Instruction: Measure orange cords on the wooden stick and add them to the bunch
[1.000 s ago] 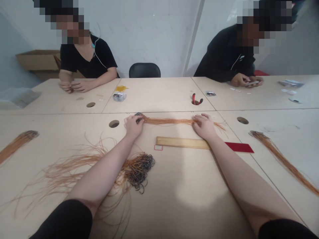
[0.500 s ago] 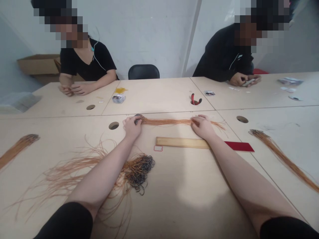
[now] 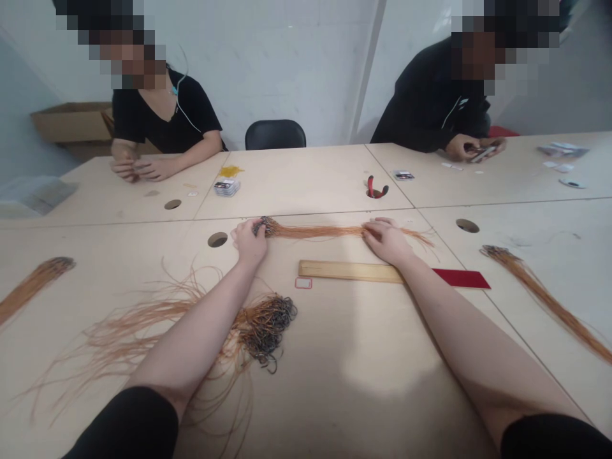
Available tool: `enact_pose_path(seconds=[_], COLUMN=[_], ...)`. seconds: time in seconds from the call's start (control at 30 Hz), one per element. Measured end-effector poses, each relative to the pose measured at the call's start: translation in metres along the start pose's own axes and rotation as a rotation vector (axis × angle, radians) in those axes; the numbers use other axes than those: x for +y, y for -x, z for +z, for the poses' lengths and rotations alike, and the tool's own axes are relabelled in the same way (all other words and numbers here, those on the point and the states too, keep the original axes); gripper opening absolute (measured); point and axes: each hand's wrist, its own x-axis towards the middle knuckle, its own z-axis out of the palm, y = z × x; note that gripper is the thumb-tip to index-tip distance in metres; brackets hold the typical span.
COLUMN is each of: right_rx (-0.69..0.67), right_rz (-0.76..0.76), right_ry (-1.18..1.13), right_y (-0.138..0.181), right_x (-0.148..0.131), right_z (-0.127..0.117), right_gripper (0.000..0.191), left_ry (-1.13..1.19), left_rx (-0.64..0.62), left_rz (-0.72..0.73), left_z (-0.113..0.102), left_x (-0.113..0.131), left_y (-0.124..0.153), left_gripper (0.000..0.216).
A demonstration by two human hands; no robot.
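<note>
One orange cord bundle [image 3: 315, 232] is held taut beside a wooden ruler [image 3: 349, 271], gripped at its looped end by the left hand [image 3: 251, 243] and across its strands by the right hand [image 3: 386, 242].

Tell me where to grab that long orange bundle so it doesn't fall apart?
Grab the long orange bundle by its dark gathered end, coming from above on the near side, as the left hand does. The strands bunch tightest there. Past the right hand they fan out loose, so they could slip.
</note>
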Motion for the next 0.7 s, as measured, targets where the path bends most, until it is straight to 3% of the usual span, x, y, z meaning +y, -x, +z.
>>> enact_pose_path(seconds=[0.2,0.43,0.57,0.63,0.7], right_rx=[-0.012,0.091,0.107,0.029,-0.154], right_rz=[-0.064,-0.088,-0.041,-0.051,-0.145], right_ry=[-0.034,-0.095,-0.191,-0.286,-0.387], right_y=[0.000,0.000,0.000,0.003,0.010], right_x=[-0.003,-0.011,-0.060,-0.099,-0.138], right_z=[-0.001,-0.011,-0.016,-0.015,-0.012], right_gripper=[0.027,0.023,0.022,0.019,0.012], left_ry=[-0.006,0.033,0.033,0.031,0.026], left_rx=[-0.066,-0.046,-0.060,-0.068,-0.071], left_rz=[0.005,-0.005,-0.021,-0.023,-0.018], left_z=[0.000,-0.003,-0.005,-0.005,-0.003], left_x=[-0.001,0.001,0.004,0.005,0.006], left_y=[-0.001,0.001,0.004,0.005,0.005], left_gripper=[0.029,0.036,0.044,0.047,0.048])
